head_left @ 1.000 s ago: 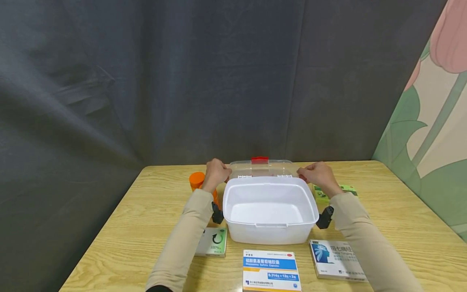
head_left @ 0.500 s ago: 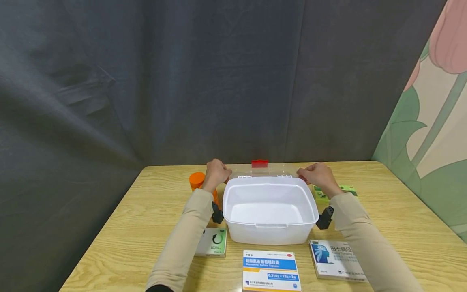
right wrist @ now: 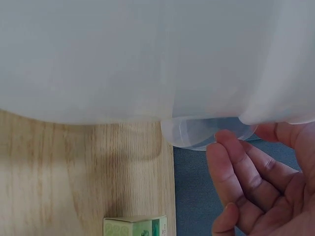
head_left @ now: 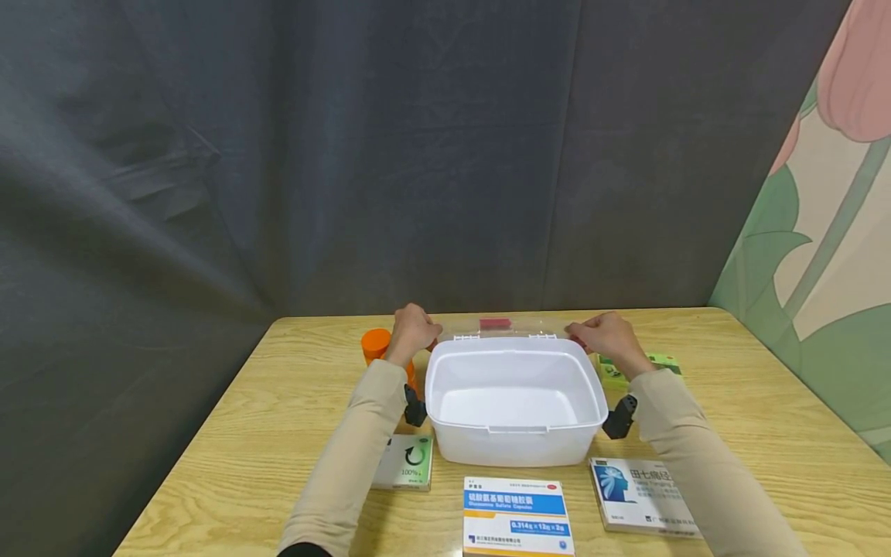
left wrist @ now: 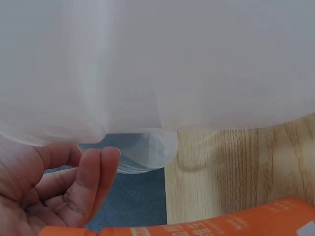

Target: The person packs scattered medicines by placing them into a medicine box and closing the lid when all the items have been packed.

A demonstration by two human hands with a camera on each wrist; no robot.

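Note:
A white plastic box stands uncovered, with nothing inside it. Its clear hinged lid, carrying a red latch, leans back low behind the far rim. At the lid's left side my left hand pinches the edge, its other fingers bent. My right hand pinches the opposite edge the same way. Seen from the left wrist, the lid shows beyond the fingertips, below the box wall. In the right wrist view the box wall hides the thumb and part of the forefinger.
An orange-capped bottle stands left of the box beside my left wrist. Medicine cartons lie around: green-white, blue-white, a white one with a head picture, and a green one behind my right wrist. A dark curtain hangs behind the table.
The clear lid with its red latch has tipped further back and down behind the box. Both hands stay nearly where they were, and the box has not moved.

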